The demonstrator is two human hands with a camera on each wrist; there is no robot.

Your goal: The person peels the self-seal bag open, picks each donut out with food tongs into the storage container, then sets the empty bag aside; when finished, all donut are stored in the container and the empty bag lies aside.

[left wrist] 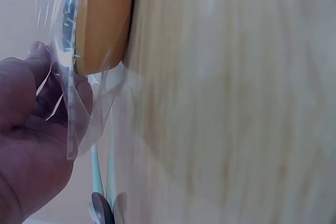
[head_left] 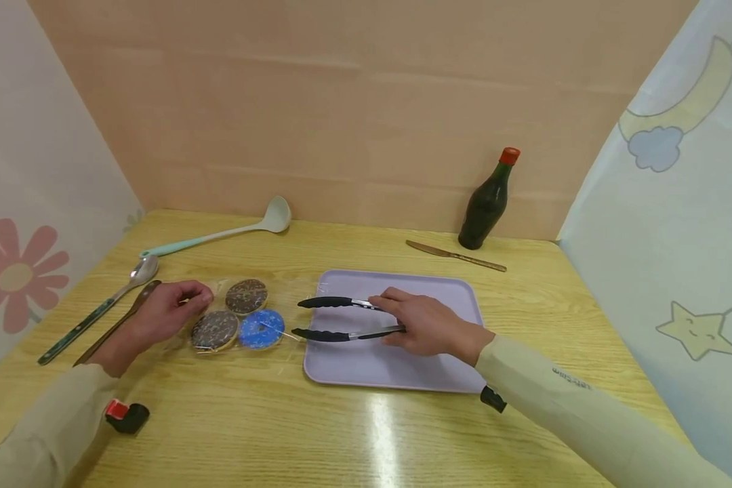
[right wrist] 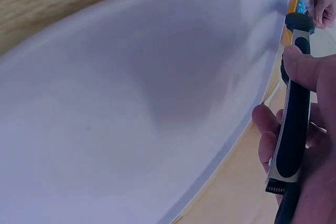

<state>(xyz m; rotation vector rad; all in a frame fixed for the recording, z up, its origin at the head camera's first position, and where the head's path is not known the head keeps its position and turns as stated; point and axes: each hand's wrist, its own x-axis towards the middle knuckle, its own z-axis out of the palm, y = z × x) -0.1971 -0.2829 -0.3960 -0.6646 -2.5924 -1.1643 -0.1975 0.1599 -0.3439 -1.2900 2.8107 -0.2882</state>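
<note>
My right hand [head_left: 423, 322] grips a pair of tongs [right wrist: 294, 129] with black tips and handles. The tongs are spread over the left part of a lilac tray [head_left: 396, 376], tips pointing left toward the donuts. Two brown donuts, one behind [head_left: 247, 297] and one in front [head_left: 215, 331], lie with a blue sprinkled donut [head_left: 261, 329] inside a clear plastic bag [left wrist: 79, 114]. At the bag's left end my left hand [head_left: 173, 308] pinches the plastic between thumb and fingers. In the left wrist view a donut's orange-brown side [left wrist: 105, 24] shows through the film.
A ladle [head_left: 274, 215] with a mint handle lies at the back left. A metal spoon [head_left: 143, 270] and a brown utensil [head_left: 112, 330] lie left of the left hand. Behind the tray are a copper-coloured knife [head_left: 457, 256] and a dark red-capped bottle [head_left: 486, 203]. Walls enclose the table.
</note>
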